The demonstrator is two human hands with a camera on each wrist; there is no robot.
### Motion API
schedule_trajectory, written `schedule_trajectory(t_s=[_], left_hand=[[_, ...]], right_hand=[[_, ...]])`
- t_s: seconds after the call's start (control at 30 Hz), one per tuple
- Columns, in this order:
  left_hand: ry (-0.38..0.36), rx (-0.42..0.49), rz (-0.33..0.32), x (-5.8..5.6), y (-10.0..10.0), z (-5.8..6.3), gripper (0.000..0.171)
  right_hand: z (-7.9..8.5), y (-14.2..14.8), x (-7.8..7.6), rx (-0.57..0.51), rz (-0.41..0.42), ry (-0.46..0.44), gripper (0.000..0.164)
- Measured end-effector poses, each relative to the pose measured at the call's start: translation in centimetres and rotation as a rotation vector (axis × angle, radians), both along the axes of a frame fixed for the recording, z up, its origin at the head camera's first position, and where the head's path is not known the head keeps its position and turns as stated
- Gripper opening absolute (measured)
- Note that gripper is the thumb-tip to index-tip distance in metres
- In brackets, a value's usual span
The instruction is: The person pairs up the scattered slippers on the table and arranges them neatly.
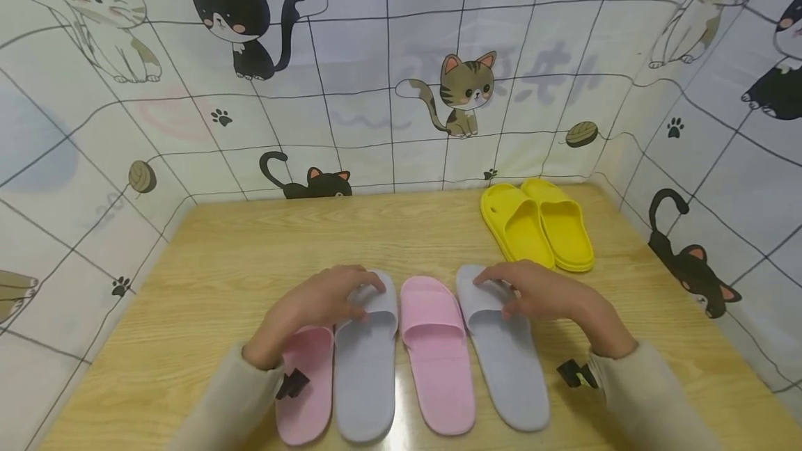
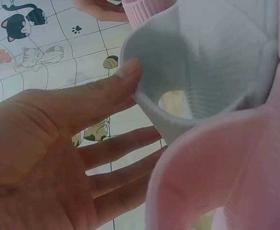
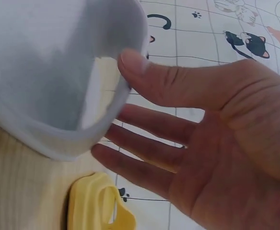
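Two grey slippers and two pink slippers stand alternating in a row, toes pointing away from me. My left hand (image 1: pixel 328 294) pinches the strap of the left grey slipper (image 1: pixel 366 388); in the left wrist view its thumb lies on the strap's rim, the other fingers outside. The left pink slipper (image 1: pixel 305 395) is partly hidden under that wrist. My right hand (image 1: pixel 541 291) pinches the strap of the right grey slipper (image 1: pixel 515 381), thumb at the opening's edge in the right wrist view. Between the two grey ones lies the other pink slipper (image 1: pixel 443 385).
A pair of yellow slippers (image 1: pixel 567 235) sits at the back right of the wooden table (image 1: pixel 282 235), just beyond my right hand. Behind and at both sides rises a white cloth wall (image 1: pixel 357 110) printed with cats and grid lines.
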State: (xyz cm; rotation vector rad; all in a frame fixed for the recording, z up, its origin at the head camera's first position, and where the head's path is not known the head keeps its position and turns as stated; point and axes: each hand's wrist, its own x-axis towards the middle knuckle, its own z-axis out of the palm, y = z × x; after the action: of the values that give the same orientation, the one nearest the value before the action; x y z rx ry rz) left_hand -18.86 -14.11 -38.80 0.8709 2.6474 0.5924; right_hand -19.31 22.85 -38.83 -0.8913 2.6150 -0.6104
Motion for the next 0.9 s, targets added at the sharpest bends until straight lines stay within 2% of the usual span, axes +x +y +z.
schedule_trajectory(t_s=[0.13,0.27,0.5,0.63,0.73,0.9], left_hand=[[0.036,0.007,0.004,-0.1,0.1,-0.1,0.043],[0.061,0.011,0.028,-0.2,0.2,-0.2,0.045],[0.147,-0.001,0.015,-0.4,0.8,-0.6,0.044],[0.195,-0.035,-0.007,0.1,1.4,-0.7,0.039],[0.202,-0.073,-0.016,1.0,1.9,-0.8,0.039],[0.209,-0.164,0.012,2.8,2.6,-1.1,0.067]], right_hand=[[-0.7,-0.2,-0.4,-0.033,-0.006,0.118,0.045],[-1.3,-0.6,-0.8,-0.067,-0.049,0.22,0.037],[-1.6,-1.0,-0.8,0.003,-0.099,0.277,0.034],[-1.2,-1.2,0.2,0.059,-0.071,0.239,0.045],[-1.0,-1.5,1.1,0.1,-0.048,0.217,0.062],[-0.8,-2.5,2.5,0.167,-0.043,0.157,0.092]])
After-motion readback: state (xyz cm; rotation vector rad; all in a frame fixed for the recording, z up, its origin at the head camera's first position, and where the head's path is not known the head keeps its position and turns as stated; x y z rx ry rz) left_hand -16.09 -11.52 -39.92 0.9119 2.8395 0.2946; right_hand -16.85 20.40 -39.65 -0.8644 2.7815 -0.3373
